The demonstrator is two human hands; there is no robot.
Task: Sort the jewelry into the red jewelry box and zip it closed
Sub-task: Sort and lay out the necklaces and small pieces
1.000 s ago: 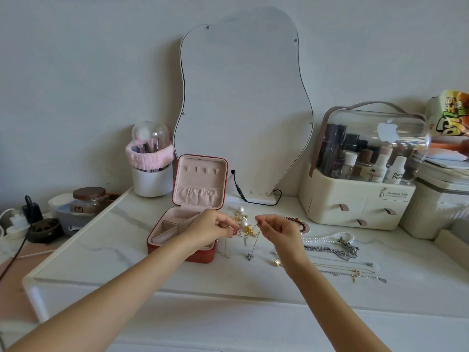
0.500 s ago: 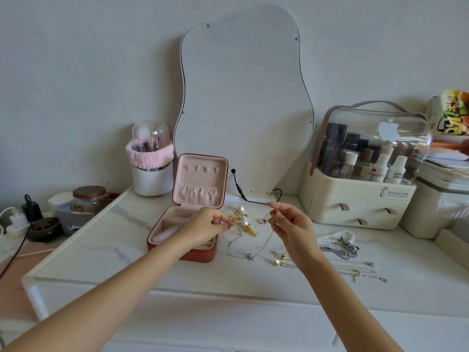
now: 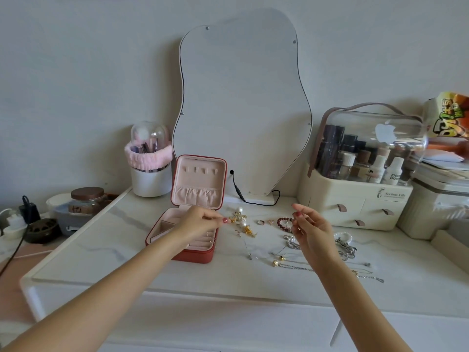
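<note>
The red jewelry box (image 3: 195, 255) stands open on the white marble table, its pink lid upright. My left hand (image 3: 200, 222) hovers over the box's right side and pinches one end of a thin silver necklace. Its small pendant (image 3: 250, 255) lies low by the table between my hands. My right hand (image 3: 312, 227) is raised over the jewelry, fingertips pinched together as if on the other end; the chain there is too fine to trace. Loose on the table are pearl-and-gold earrings (image 3: 242, 222), two rings (image 3: 260, 222), a dark red bead bracelet (image 3: 283, 220), a pearl bracelet (image 3: 342, 236) and silver chains (image 3: 365, 274).
A wavy mirror (image 3: 241, 110) leans on the wall behind, its black cable (image 3: 238, 190) trailing near the box. A cream cosmetics organiser (image 3: 355, 207) stands at the right. A white brush holder (image 3: 151, 180) and a brown-lidded jar (image 3: 87, 198) stand at the left.
My hands have drawn apart, the right one moving right and up, and the thin necklace stretched out between them. The pendant has sunk towards the table.
</note>
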